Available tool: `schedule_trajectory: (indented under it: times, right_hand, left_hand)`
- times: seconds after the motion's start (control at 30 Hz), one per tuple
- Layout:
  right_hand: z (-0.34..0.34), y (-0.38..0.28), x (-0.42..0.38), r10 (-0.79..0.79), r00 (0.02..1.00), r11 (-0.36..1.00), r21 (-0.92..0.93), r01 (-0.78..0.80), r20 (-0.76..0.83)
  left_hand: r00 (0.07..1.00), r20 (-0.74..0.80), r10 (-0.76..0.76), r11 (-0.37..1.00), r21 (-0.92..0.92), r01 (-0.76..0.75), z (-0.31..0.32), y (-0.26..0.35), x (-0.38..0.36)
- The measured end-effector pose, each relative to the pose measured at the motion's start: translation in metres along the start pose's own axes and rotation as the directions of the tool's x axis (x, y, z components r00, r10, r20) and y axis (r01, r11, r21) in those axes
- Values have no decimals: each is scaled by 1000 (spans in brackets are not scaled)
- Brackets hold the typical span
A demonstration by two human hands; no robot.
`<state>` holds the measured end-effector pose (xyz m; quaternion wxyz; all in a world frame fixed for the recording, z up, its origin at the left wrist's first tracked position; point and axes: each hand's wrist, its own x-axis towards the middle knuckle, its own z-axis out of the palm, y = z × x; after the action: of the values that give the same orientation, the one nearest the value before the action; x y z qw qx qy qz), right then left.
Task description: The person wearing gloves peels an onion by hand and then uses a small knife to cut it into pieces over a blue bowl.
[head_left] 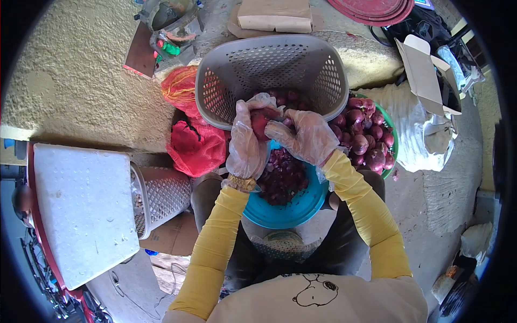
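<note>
My left hand [249,141], in a clear plastic glove, is wrapped round a red onion [260,123]. My right hand [308,137], gloved too, is closed against the onion's right side; whatever lies between its fingers is too small to make out. Below both hands sits a blue basin [285,215] with dark red onion pieces [281,180] in it. Behind them stands a grey-brown perforated basket [269,54], with red onions at its bottom. Whole red onions [362,134] fill a green-rimmed container [395,141] at the right.
Red mesh sacks [199,142] lie left of the basket. Further left are a white perforated basket [167,194] and a white foam slab [83,210]. A white sack [425,129] and an open cardboard box [423,75] are at the right. Flat cardboard [274,15] lies behind.
</note>
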<state>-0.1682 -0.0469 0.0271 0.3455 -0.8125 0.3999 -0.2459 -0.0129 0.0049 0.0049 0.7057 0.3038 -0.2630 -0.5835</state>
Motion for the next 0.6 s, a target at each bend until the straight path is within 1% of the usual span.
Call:
schedule_trajectory:
  times: [0.03, 0.13, 0.27, 0.33, 0.47, 0.53, 0.57, 0.6]
  right_hand:
    - [0, 0, 0, -12, 1000, 999, 41, 12, -5]
    - [-8, -10, 0, 14, 999, 999, 37, -15, 35]
    - [-4, -6, -1, -13, 1000, 1000, 9, 13, 14]
    - [-3, -6, -1, -4, 1000, 996, 89, 2, 22]
    - [1, 1, -1, 4, 999, 997, 76, -8, 46]
    - [3, 4, 0, -66, 997, 997, 40, 65, 27]
    - [2, 3, -1, -64, 998, 997, 40, 63, 27]
    - [0, 2, -1, -98, 994, 995, -14, 98, 49]
  left_hand:
    - [1000, -10, 16, 1000, 7, -16, 1, 0, 0]
    - [999, 4, 34, 999, 28, -34, -3, -2, 2]
    - [999, 25, 36, 999, 38, -37, -4, -2, 2]
    - [997, 35, 70, 995, 67, -73, -1, -1, 1]
    - [996, 52, 67, 995, 65, -70, -2, -2, 1]
    - [999, 30, 30, 999, 28, -30, -1, -2, 0]
    - [999, 30, 28, 999, 28, -29, -3, -2, 0]
    - [1000, 11, -8, 1000, 16, 8, -5, -1, 0]
